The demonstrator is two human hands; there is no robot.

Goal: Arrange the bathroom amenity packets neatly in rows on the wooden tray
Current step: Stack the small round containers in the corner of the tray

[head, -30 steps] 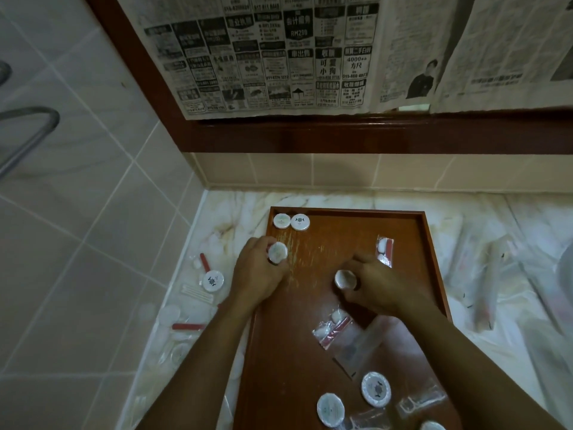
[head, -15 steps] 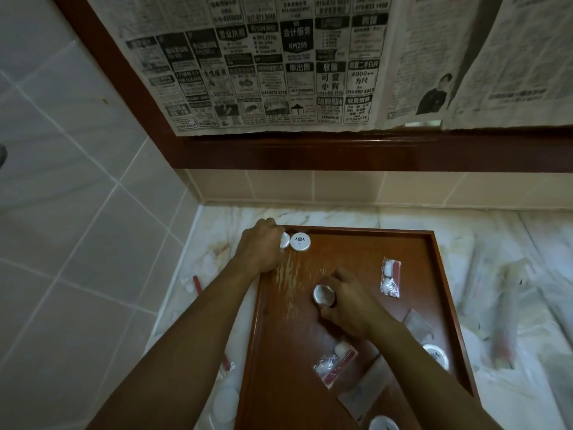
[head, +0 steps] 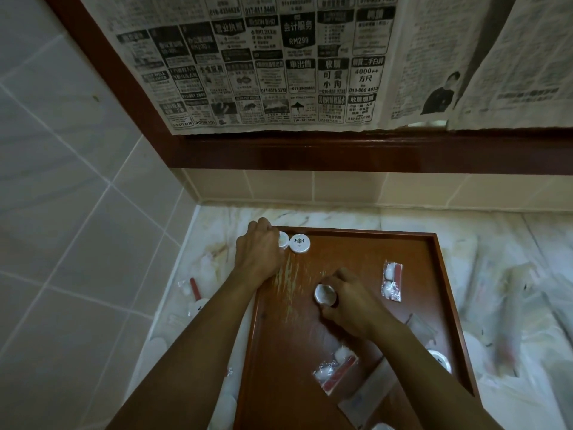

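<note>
At the wooden tray's (head: pixel 440 293) far-left corner the left hand (head: pixel 259 254) covers one round packet (head: pixel 282 239) — whether its curled fingers grip it I cannot tell — with a second round packet (head: pixel 299 243) touching it, so a row is barely begun. Mid-tray, the right hand (head: pixel 350 305) pinches a third round packet (head: pixel 325 295). Clear sachets near the right edge (head: pixel 392 282) and near edge (head: pixel 336 369) — plus others off-tray — look unsorted.

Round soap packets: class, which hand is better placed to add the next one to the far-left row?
Probably the right hand: it already holds a round packet; the left hand is busy at the row.
</note>
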